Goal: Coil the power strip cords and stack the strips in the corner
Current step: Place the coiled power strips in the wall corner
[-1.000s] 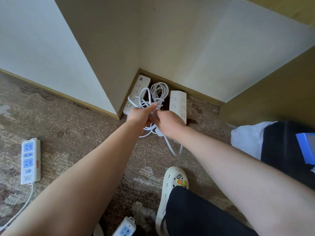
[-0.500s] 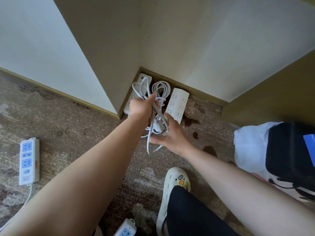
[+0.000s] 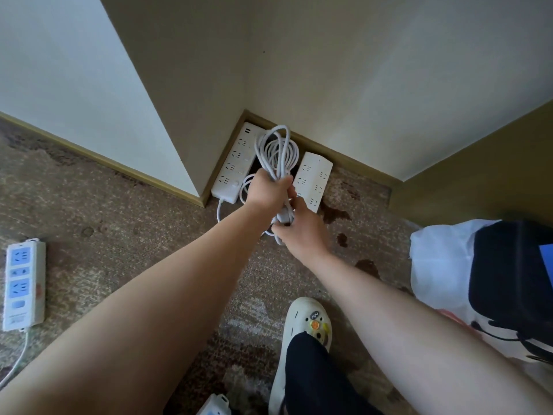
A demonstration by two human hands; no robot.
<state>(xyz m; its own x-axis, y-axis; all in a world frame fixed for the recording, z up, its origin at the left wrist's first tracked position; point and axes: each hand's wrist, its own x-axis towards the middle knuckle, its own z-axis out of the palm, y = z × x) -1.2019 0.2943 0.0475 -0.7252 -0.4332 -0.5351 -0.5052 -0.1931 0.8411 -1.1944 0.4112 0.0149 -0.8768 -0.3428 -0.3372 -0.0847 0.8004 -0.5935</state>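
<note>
Carpet (image 3: 125,223) fills the floor, walls meeting at twelve o'clock. Two white strips lie in that corner: a long one (image 3: 235,167) along the left wall, a blocky one (image 3: 314,181) just right. A blue-faced strip (image 3: 22,284) sits at nine o'clock. Left hand (image 3: 269,191) clenches the looped white cord (image 3: 276,151), coils standing up; right hand (image 3: 302,229) pinches its plug (image 3: 284,217) just below.

Stained brown carpet (image 3: 125,235) has two white strips (image 3: 235,169) in the corner, a blue-faced strip (image 3: 22,284) off left, a bag (image 3: 443,265) right.
</note>
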